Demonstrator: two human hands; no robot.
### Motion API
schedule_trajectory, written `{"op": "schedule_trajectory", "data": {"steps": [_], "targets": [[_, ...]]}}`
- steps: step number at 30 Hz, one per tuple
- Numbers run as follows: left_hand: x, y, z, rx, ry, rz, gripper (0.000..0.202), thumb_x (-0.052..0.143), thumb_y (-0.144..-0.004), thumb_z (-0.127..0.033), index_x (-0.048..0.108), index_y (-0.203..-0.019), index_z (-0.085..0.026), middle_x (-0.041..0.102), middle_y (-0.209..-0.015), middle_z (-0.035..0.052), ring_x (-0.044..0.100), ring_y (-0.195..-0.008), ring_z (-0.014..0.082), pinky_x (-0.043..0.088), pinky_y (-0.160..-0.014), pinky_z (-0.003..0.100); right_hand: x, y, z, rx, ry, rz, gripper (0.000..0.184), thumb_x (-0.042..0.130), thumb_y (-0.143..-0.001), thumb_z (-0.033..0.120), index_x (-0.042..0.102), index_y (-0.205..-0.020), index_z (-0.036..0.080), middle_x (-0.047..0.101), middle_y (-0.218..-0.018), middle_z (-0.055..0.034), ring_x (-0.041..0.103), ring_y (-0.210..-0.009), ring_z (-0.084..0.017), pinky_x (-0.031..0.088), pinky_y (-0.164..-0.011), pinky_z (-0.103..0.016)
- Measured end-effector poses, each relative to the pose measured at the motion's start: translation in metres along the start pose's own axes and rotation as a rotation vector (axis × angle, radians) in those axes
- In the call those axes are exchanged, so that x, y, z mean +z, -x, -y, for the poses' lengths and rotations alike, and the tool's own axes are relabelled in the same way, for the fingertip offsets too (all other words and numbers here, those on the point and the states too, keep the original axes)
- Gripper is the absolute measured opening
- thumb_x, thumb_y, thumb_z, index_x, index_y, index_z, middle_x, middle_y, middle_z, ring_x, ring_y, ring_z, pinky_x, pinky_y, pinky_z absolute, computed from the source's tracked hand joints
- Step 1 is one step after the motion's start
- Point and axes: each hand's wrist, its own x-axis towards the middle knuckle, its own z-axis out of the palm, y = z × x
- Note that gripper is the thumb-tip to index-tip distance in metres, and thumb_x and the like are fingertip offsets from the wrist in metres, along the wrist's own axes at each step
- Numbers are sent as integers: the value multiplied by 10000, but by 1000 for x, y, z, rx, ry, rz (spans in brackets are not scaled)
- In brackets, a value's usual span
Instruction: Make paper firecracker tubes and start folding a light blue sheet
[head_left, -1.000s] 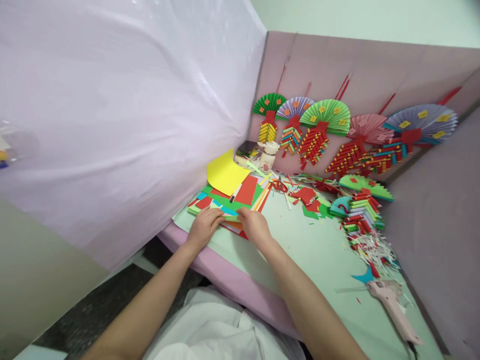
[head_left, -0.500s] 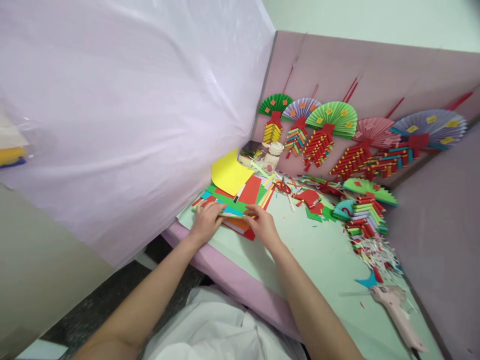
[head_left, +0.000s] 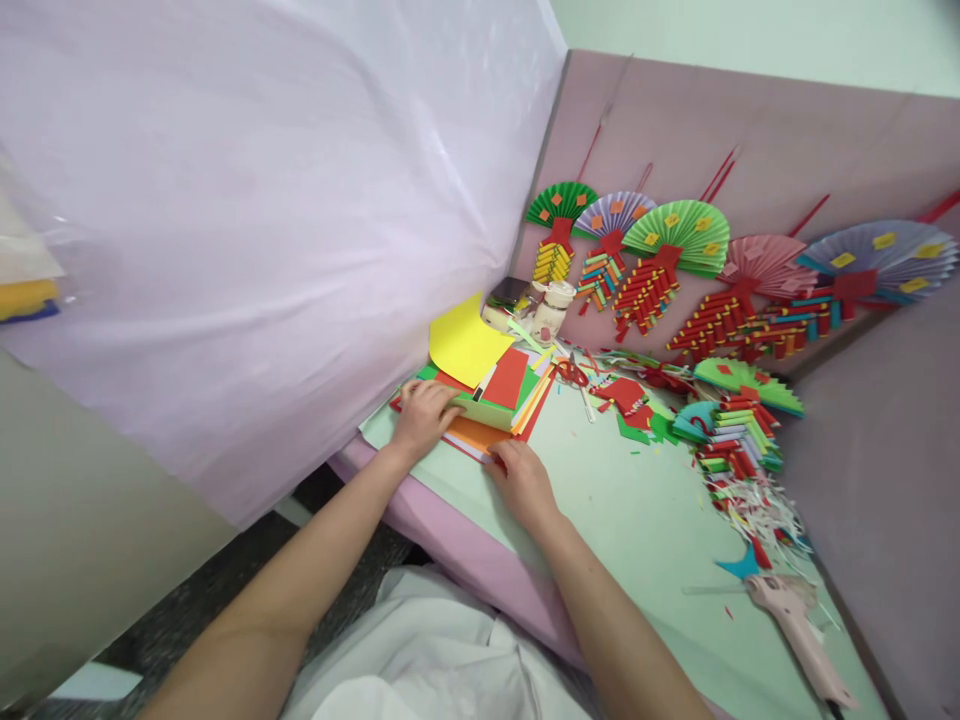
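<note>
A stack of coloured paper, with a green sheet (head_left: 498,412) in its raised upper part, lies on the left side of the table. My left hand (head_left: 426,415) grips the left part of that upper layer and holds its front edge up. Beneath it, an orange sheet (head_left: 471,434) shows, with white and red edges around it. My right hand (head_left: 525,485) has its fingers closed on the near right corner of these lower sheets. A yellow sheet (head_left: 469,342) and a red piece of paper (head_left: 507,378) rest on top of the stack.
Red-handled scissors (head_left: 571,372) lie right of the stack, and a white lidded jar (head_left: 551,312) stands behind. Paper scraps (head_left: 626,398) and a paper fan ornament (head_left: 746,385) are farther right. A pink glue gun (head_left: 799,635) lies at the near right. Fan ornaments (head_left: 679,238) hang on the back panel.
The upper layer of the stack has been lifted at its front, showing more of the orange sheet. My right hand has moved down to the lower sheets' corner. The view has shifted slightly.
</note>
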Motion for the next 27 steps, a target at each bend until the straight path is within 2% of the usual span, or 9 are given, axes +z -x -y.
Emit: {"op": "schedule_trajectory", "data": {"steps": [4, 10, 19, 27], "targets": [[-1, 0, 0, -2, 5, -8, 170, 585, -879, -321, 639, -1006, -220, 711, -1001, 50, 577, -1052, 239, 286, -982, 444, -4, -2, 1, 65, -45, 9, 62, 572, -885, 221, 616, -927, 210, 648, -874, -36, 572, -840, -189, 425, -750, -276], [-1, 1, -1, -40, 13, 13, 167, 577, -882, -332, 643, -997, -230, 715, -1001, 54, 578, -1056, 248, 295, -980, 448, -8, -3, 2, 38, 4, 1, 67, 583, -868, 210, 614, -927, 205, 646, -910, -55, 564, -900, -206, 429, -794, -291], [-1, 1, -1, -36, 17, 17, 155, 582, -876, -320, 646, -983, -228, 715, -999, 54, 582, -1046, 246, 297, -975, 448, -6, -4, -3, 65, -64, -9, 64, 575, -869, 224, 608, -923, 215, 640, -891, -40, 560, -875, -201, 430, -769, -286], [-2, 1, -1, -25, 24, -4, 152, 589, -873, -318, 644, -977, -222, 714, -986, 50, 582, -1035, 242, 298, -961, 439, -8, -3, 5, -28, 115, -15, 127, 499, -907, 230, 618, -939, 200, 651, -904, -74, 554, -904, -223, 417, -807, -310]]}}
